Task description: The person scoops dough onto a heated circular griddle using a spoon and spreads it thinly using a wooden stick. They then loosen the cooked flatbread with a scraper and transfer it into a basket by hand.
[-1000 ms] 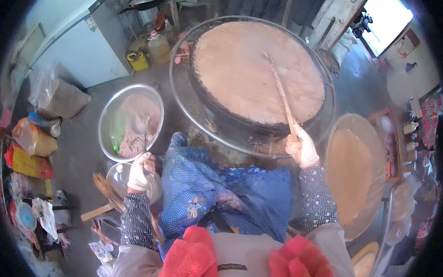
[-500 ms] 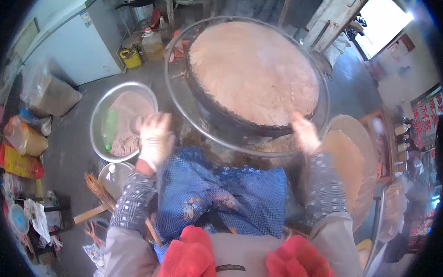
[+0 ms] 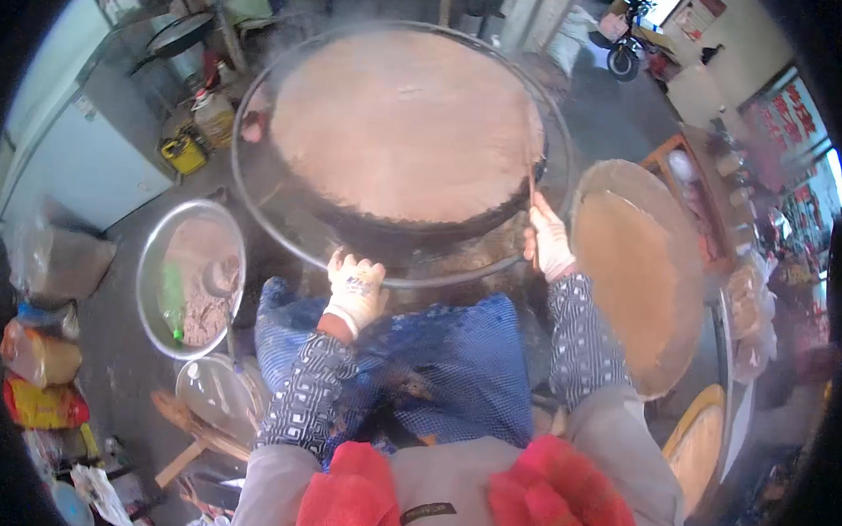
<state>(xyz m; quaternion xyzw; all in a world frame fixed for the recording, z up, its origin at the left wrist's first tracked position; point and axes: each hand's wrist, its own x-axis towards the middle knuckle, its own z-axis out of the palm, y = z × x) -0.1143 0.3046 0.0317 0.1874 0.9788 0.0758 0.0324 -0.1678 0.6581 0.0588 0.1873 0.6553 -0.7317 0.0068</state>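
Note:
My left hand (image 3: 357, 287), in a white glove, is at the front of a large metal ring (image 3: 430, 283), its fingers curled over the rim. The ring surrounds a dark round griddle (image 3: 413, 227), covered by a broad, pale pinkish-brown sheet of batter (image 3: 407, 123). My right hand (image 3: 550, 240), also gloved, grips a thin wooden stick (image 3: 532, 182) whose far end reaches the right edge of the griddle. What the stick's tip is doing at the batter edge is too small to make out.
Left stands a metal basin (image 3: 142, 281) with pinkish batter, a green bottle (image 3: 171, 291) and a ladle-like scoop. On the right is a large round tray (image 3: 595, 190) bearing a tan sheet. A blue checked cloth (image 3: 473, 358) covers my lap; a wooden-handled brush (image 3: 188, 422) lies left.
My view has turned, so the griddle appears further left. My left hand has come to the ring's front rim. The stick now shows clearly in my right hand at the griddle's edge.

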